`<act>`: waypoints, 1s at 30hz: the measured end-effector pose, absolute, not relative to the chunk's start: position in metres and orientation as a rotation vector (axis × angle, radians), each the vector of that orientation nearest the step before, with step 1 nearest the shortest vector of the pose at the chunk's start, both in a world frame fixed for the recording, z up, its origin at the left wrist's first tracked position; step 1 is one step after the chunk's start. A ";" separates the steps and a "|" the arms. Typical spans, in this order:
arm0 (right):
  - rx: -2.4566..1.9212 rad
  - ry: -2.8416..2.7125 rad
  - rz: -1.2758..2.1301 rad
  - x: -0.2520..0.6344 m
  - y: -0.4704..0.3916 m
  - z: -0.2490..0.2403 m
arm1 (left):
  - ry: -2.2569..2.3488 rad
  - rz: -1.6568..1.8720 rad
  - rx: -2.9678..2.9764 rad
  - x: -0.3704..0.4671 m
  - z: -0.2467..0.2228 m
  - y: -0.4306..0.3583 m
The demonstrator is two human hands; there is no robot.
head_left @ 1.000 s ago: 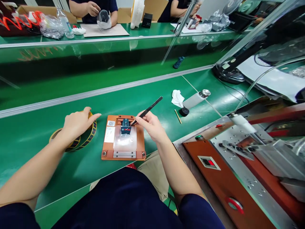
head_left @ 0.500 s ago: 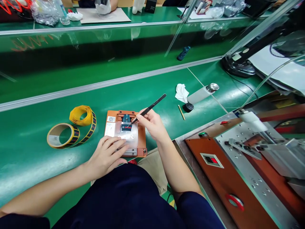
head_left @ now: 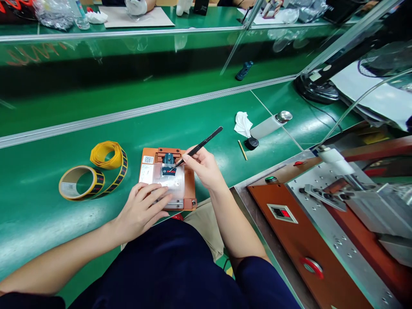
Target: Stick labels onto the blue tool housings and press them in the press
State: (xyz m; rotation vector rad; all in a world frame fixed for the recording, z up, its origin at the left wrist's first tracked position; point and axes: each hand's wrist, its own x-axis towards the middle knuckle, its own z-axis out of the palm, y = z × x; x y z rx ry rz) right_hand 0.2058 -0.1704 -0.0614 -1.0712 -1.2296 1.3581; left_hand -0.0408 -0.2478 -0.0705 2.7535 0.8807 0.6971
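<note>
1. Head view: right of the orange fixture [head_left: 190, 184], a pale bottle [head_left: 266, 127], contents hidden.
2. Dark blue label [head_left: 169, 171], red lettering, over the fixture's clear plate [head_left: 179, 191], at black tweezers' [head_left: 206, 140] tips.
3. Right hand [head_left: 208, 170] pinches the tweezers; left hand [head_left: 140, 210] lies on the plate, fingers slightly apart.
4. Green table [head_left: 28, 219] beneath the fixture; see-through partition [head_left: 128, 81] beyond it.
</note>
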 end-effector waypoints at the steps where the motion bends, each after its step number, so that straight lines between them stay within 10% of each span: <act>1: -1.062 -1.232 1.359 0.206 -0.170 -0.061 | 0.885 0.689 2.754 -0.041 -0.069 -0.247; 20: -1.115 -1.226 1.288 0.206 -0.169 -0.060 | 1.029 0.454 2.772 -0.026 -0.050 -0.227; 30: -1.560 -1.184 0.638 0.256 -0.185 -0.080 | 1.158 0.613 2.325 -0.027 -0.058 -0.200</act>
